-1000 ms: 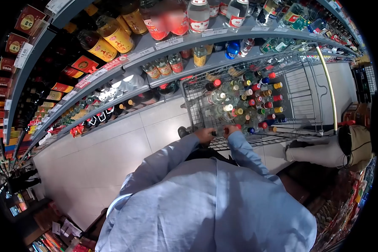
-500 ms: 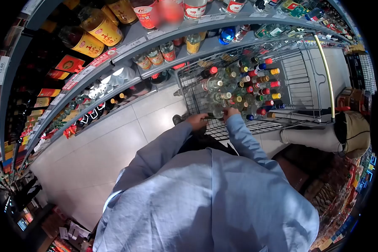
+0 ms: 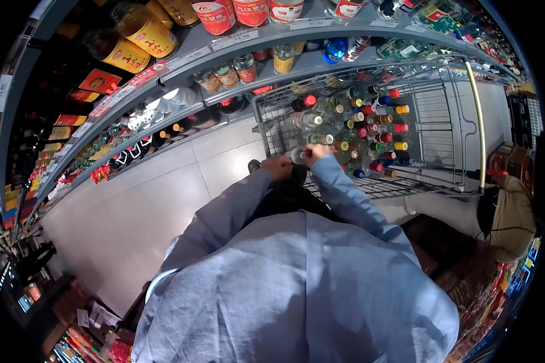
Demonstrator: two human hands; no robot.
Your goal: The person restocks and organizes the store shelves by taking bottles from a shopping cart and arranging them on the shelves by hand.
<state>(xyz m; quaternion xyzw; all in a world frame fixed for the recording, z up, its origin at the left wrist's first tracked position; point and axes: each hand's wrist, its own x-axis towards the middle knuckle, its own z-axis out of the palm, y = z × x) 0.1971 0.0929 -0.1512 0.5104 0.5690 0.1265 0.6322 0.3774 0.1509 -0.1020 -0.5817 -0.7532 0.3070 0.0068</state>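
My left hand (image 3: 277,168) and my right hand (image 3: 316,152) meet over the near left side of a wire shopping cart (image 3: 466,127). Between them is a small clear bottle (image 3: 297,156), partly covered by my fingers. The right fingers close round its end, where a bit of red shows. On the other side, the left fingers are curled against the bottle. Many upright bottles with red, yellow, blue and black caps fill the cart, among them a clear bottle (image 3: 312,119) and a red-capped bottle (image 3: 304,101).
Store shelves (image 3: 248,42) curve along the far and left sides, holding red-labelled jars (image 3: 251,12) and yellow-labelled bottles (image 3: 148,36). Pale floor tiles (image 3: 157,193) lie at the left. Another person (image 3: 454,212) is beside the cart at the right. Stacked goods (image 3: 478,296) stand at the lower right.
Both hands have moved slightly left and up, toward the cart's near left corner, with the bottle between them. The view has shifted a little; the other bottles stay put.
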